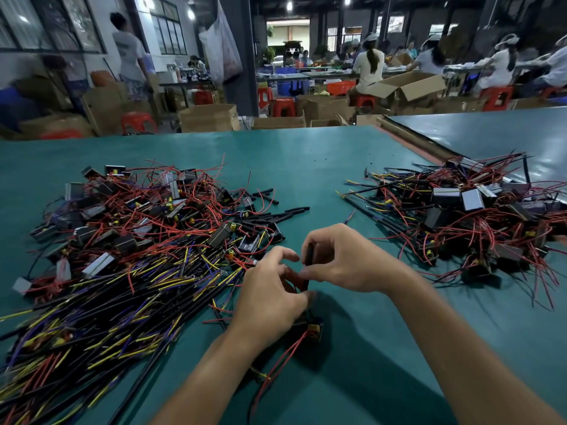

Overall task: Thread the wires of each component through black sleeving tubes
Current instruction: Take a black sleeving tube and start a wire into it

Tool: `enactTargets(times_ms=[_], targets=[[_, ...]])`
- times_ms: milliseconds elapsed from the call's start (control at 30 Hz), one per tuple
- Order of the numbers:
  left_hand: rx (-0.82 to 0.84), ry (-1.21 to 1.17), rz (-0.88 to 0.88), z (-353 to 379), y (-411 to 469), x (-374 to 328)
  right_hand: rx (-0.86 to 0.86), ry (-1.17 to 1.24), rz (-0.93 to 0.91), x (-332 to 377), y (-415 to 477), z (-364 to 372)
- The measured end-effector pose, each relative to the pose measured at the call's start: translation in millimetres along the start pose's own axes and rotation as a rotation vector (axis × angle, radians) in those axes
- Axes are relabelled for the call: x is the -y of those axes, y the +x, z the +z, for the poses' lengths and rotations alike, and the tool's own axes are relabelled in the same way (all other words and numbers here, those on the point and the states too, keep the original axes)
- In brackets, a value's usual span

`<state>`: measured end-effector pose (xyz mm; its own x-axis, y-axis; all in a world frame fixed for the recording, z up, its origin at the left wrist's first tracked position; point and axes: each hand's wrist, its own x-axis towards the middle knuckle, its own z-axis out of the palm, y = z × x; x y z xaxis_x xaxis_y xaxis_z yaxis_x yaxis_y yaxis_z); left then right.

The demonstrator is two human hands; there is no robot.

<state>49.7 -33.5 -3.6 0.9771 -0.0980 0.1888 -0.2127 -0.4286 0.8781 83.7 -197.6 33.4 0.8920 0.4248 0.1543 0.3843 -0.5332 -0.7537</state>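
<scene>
The black sleeving tube [309, 256] stands near upright, pinched by thumb and forefinger of my right hand [340, 259], its lower mouth just above the red wires [295, 277] that my left hand [270, 299] pinches, the component [314, 328] lying beneath.

1. Bench [306, 167]: plain teal green.
2. Left pile [122, 240], by the bench's left edge: red, yellow, blue-purple and black wires; silver-grey and dark blocks.
3. Loose tubes [285, 211], mid-bench: black.
4. Tube [310, 254], toward the near edge: black.
5. Component [314, 328]: black with a yellow part; its wires [290, 351] red.
6. Right pile [475, 222], by the right edge: mostly red wires, black sleeves, some yellow, silver-grey blocks.
7. Beyond the far edge: red stools [283, 107], brown boxes [208, 118], a blue crate [285, 70].
</scene>
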Motion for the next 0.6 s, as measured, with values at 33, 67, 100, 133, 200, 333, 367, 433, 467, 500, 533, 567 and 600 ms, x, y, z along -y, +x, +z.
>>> enactTargets(times_ms=[33,67,100,133,200,333,367,433,467,500,533,567,600], targets=[[-0.002,0.002,-0.004,0.5,0.4,1.1,0.012,-0.024,0.008,-0.2,-0.4,-0.1],[-0.008,-0.002,-0.007,0.8,1.0,2.0,0.031,-0.036,0.015,-0.1,-1.1,-0.3],[-0.015,-0.007,-0.011,0.7,1.7,2.5,0.051,-0.031,0.019,0.5,-1.6,-0.5],[-0.021,-0.008,-0.015,0.3,2.3,2.8,0.060,-0.001,0.024,0.9,-2.0,-0.4],[-0.015,-0.010,-0.022,-1.6,3.8,2.7,0.024,0.100,0.042,0.9,-1.4,0.0],[0.021,-0.016,-0.012,-6.0,4.5,0.1,-0.008,0.083,0.052,1.6,0.1,-1.7],[0.025,0.000,0.004,-6.6,4.4,-0.7,0.026,0.051,0.063,1.4,-0.5,-2.2],[0.033,0.054,0.045,-7.6,3.4,-2.7,0.103,0.001,0.082,0.8,-2.6,-2.9],[0.037,0.078,0.061,-8.0,3.0,-3.6,0.128,-0.006,0.082,0.8,-2.9,-2.8],[0.041,0.092,0.068,-8.5,2.7,-4.6,0.131,0.001,0.078,0.9,-2.9,-2.8],[0.043,0.097,0.066,-8.9,2.5,-5.6,0.110,0.022,0.071,1.0,-2.3,-2.6],[0.043,0.096,0.060,-9.6,2.5,-6.4,0.071,0.062,0.062,1.1,-1.6,-2.7],[0.045,0.092,0.055,-10.0,2.5,-7.0,0.030,0.117,0.054,1.2,-1.1,-3.0]])
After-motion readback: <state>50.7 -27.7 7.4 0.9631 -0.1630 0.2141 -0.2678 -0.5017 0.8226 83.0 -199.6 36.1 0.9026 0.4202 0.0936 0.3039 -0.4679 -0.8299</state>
